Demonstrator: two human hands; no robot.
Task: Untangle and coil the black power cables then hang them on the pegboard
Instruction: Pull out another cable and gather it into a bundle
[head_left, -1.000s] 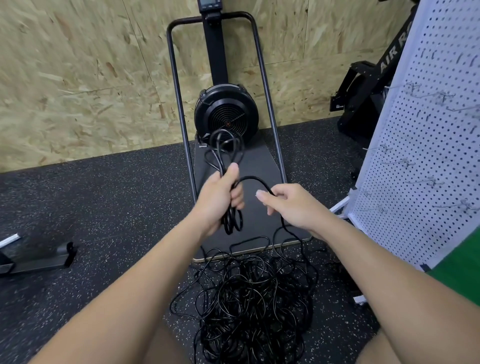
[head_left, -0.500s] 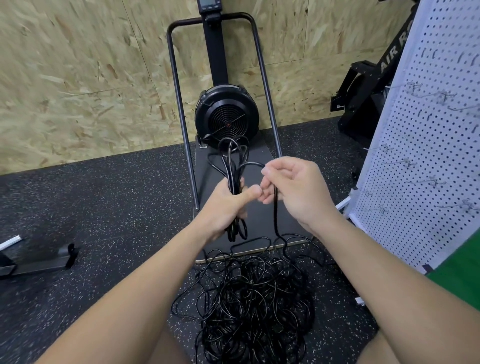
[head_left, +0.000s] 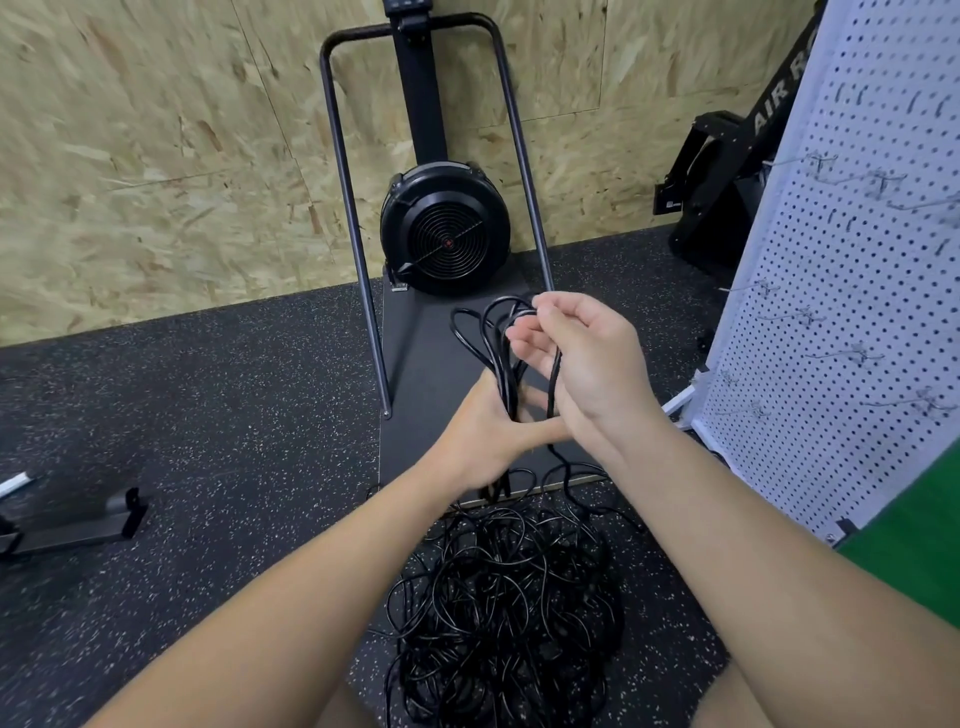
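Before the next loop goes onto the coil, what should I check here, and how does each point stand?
1. Left hand grips the black cable coil: ok.
2. Right hand pinches the free black cable strand: ok.
3. Strand runs slack down to the tangled black cable pile on the floor: ok.
4. Pile untangled: not ok.
5. Strand free of knots inside the pile: cannot tell.
6. Hooks on the white perforated pegboard free: ok.

Both bare forearms reach forward and meet. The left hand (head_left: 480, 436) grips with curled fingers, thumb stretched toward the right wrist. Just above, the right hand (head_left: 582, 364) pinches with bent fingers.
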